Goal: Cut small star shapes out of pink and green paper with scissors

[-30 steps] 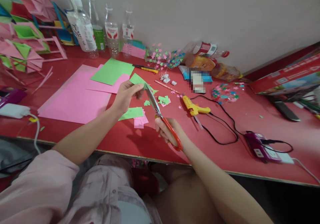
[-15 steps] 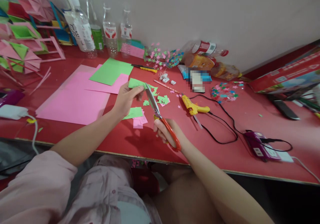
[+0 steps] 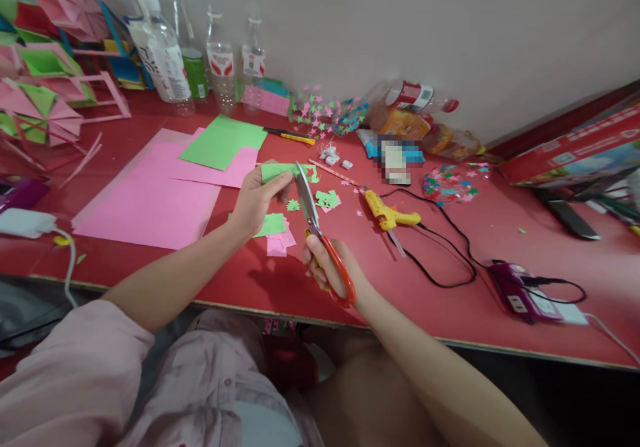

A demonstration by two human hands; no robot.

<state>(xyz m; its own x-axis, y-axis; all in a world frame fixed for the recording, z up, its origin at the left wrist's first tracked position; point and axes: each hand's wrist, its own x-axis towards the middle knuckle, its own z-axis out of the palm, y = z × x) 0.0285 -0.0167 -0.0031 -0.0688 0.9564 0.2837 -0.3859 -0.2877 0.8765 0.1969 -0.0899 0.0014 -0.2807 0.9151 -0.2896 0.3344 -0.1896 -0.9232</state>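
Pinched in my left hand (image 3: 256, 202) is a small piece of green paper (image 3: 278, 170), held above the red table. My right hand (image 3: 327, 266) is closed round the orange handles of a pair of scissors (image 3: 309, 204). The blades point away from me and their tips meet the right end of the green paper. Below the hands lie a green paper rectangle (image 3: 271, 224) and pink paper pieces (image 3: 278, 244). A spiky green cut-out (image 3: 293, 205) and a green scrap with holes (image 3: 327, 200) rest right by the blades.
Pink sheets (image 3: 145, 194) and a green sheet (image 3: 225, 142) lie at left. Several bottles (image 3: 221, 67) stand along the wall. A yellow glue gun (image 3: 387, 212) with a looping black cord lies right of the scissors, near a purple power strip (image 3: 525, 294). A cutter knife (image 3: 290, 136) lies behind.
My left hand and the green paper have shifted slightly right and toward me. The scissors have turned a little, with the handles moving slightly left and nearer.
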